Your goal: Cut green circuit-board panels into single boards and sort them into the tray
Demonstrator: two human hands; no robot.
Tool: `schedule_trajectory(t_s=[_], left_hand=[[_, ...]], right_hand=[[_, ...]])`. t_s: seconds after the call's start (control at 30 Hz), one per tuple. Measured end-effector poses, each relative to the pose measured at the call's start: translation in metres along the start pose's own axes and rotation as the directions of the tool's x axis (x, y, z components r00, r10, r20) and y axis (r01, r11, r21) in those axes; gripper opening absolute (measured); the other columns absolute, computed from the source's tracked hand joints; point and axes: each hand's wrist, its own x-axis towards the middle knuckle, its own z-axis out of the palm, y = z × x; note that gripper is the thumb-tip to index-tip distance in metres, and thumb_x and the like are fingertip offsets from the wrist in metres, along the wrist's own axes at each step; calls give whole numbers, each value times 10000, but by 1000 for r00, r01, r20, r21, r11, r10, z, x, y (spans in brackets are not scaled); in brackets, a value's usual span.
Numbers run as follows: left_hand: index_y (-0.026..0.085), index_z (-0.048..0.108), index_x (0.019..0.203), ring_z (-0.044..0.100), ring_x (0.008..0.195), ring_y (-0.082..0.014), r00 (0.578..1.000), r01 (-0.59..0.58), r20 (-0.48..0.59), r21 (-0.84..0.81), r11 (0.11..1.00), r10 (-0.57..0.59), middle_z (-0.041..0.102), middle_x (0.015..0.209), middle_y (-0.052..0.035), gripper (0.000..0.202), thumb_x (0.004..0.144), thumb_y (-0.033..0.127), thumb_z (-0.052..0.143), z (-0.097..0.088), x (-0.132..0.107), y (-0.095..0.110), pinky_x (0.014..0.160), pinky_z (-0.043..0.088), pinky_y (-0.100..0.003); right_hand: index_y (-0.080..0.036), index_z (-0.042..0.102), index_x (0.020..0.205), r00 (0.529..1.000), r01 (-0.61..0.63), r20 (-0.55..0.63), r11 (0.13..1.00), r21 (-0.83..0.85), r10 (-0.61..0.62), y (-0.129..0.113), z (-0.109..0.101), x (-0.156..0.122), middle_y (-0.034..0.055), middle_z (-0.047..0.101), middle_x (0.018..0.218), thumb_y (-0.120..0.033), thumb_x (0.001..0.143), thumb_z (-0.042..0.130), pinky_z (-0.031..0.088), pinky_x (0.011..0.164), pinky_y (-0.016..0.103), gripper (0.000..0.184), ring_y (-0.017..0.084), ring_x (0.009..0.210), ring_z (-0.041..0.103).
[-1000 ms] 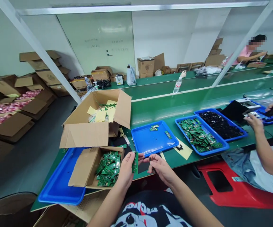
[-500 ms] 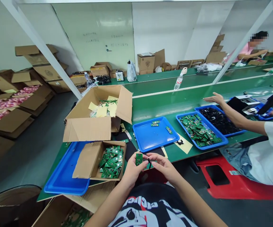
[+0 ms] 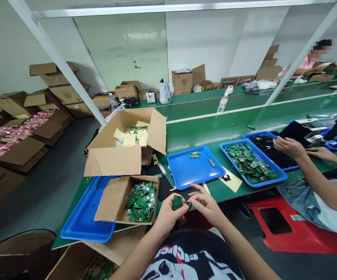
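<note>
Green circuit board (image 3: 177,202) in my left hand (image 3: 167,213)

Left of my grip, an open carton (image 3: 109,199) of loose boards (image 3: 142,202). My left hand pinches the circuit board. Beside it, my right hand (image 3: 206,207) curves inward; I cannot tell whether it holds anything. Farther right, a heaped blue tray (image 3: 282,178).

The blue tray (image 3: 184,171) is smooth, glossy plastic, as is the red stool (image 3: 305,235). The open carton (image 3: 113,161) is matt cardboard. The green counter (image 3: 192,132) is smooth with a soft sheen. The held circuit board (image 3: 177,202) seems faintly glossy, though it shows small.
</note>
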Motion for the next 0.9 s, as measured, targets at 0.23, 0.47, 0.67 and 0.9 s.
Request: schedule_trajectory(t_s=[0.23, 0.47, 0.67, 0.9], left_hand=[[161, 468, 700, 400, 397, -38, 997, 61, 53, -87, 994, -57, 487, 529, 69, 295, 577, 257, 719, 0, -7, 3, 406, 325, -166], [153, 492, 728, 435, 462, -39, 999, 21, -21, -142, 990, -24, 500, 626, 56, 238, 619, 234, 687, 5, -12, 9, 457, 358, -171], [160, 503, 766, 437, 463, -42, 998, -11, -56, -148, 989, 3, 493, 637, 63, 249, 617, 249, 682, 5, -10, 11, 465, 363, -178], [149, 522, 842, 462, 469, -65, 985, -96, -138, 41, 995, 100, 557, 624, 27, 217, 723, 326, 565, -8, 0, 13, 461, 366, -191]], right_hand=[[-240, 544, 1110, 992, 42, -97, 933, -359, -82, 11, 0, 6, 109, 447, 1241, -356, 784, 507, 436, 833, 399, 349, 209, 845, 575], [-212, 596, 947, 971, 166, 197, 973, -158, -133, 4, -1, -1, 73, 637, 959, -329, 837, 439, 421, 856, 358, 225, 196, 921, 569], [-225, 595, 773, 944, 302, 227, 902, -307, -239, -8, 1, -5, 8, 651, 747, -235, 824, 465, 330, 940, 407, 139, 147, 732, 584], [-192, 531, 662, 957, 287, 168, 832, -475, -234, -15, -20, -8, 25, 562, 618, -240, 828, 437, 411, 594, 276, 196, 143, 606, 506]])
